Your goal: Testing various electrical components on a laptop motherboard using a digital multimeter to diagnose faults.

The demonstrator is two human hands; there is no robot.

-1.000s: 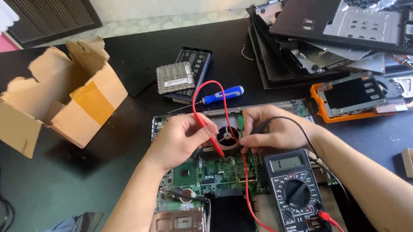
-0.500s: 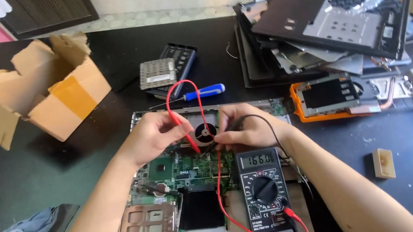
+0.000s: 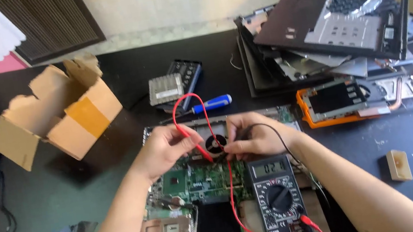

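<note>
We've got the red probe [image 3: 197, 146] pinched in our left hand [image 3: 163, 150], its long axis slanting down and right so the tip sits on the board [image 3: 203, 178] just beside the fan [image 3: 216, 143], while our right hand [image 3: 255, 137], equally close from the other side, is closed on what must be the black probe, hidden under the fingers. One probe per hand, two leads, one red [image 3: 199, 106], one black [image 3: 277, 135], running to a single meter [image 3: 278, 198] lying just below the right hand. Further out we count one screwdriver [image 3: 210, 104] behind the board and one cardboard box [image 3: 58, 115] off left.
</note>
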